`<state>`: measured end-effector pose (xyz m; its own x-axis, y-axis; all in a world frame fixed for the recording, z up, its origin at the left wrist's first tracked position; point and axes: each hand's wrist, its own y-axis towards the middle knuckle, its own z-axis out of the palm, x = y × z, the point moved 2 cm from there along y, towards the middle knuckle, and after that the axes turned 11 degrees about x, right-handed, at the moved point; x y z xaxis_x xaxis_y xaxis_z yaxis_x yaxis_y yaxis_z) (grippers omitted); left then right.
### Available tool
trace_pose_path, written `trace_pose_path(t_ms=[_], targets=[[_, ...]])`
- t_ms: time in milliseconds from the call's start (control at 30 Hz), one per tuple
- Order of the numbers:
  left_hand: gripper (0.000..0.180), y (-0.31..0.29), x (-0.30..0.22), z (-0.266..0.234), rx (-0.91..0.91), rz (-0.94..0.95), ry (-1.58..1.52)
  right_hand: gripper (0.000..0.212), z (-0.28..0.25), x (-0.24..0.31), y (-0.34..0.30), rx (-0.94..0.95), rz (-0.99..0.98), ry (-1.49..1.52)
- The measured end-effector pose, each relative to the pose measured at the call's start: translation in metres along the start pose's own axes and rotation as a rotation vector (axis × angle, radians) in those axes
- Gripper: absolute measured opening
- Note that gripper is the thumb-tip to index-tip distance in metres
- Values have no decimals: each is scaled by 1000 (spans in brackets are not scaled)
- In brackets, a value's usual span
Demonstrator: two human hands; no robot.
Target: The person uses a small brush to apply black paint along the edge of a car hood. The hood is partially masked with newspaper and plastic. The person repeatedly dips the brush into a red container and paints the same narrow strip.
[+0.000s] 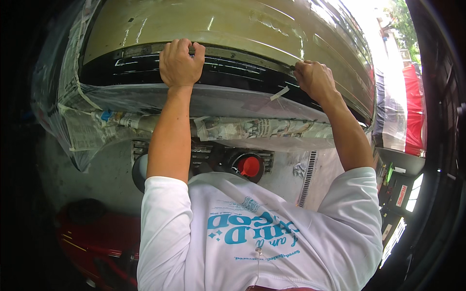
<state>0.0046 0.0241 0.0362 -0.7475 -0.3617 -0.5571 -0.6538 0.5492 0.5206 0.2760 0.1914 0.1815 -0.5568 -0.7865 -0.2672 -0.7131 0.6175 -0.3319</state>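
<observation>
— How many hands are at your one long strip (238,56)?
— Two. Your left hand (181,64) curls over it, your right hand (314,80) curls near its right end; whether either grips, I cannot tell.
— Strip location?
— Along one olive panel (218,26).
</observation>
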Motion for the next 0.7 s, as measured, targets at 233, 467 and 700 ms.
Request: trace_pose_path(t_ms=[233,467,700], targets=[[19,-7,1,-2,17,-8,56,17,-19,-23,49,221,-211,93],[19,0,-1,0,48,-20,-3,20,-44,-25,59,323,-227,55],[18,1,-1,0,63,-31,6,19,-1,-13,7,10,-16,79]])
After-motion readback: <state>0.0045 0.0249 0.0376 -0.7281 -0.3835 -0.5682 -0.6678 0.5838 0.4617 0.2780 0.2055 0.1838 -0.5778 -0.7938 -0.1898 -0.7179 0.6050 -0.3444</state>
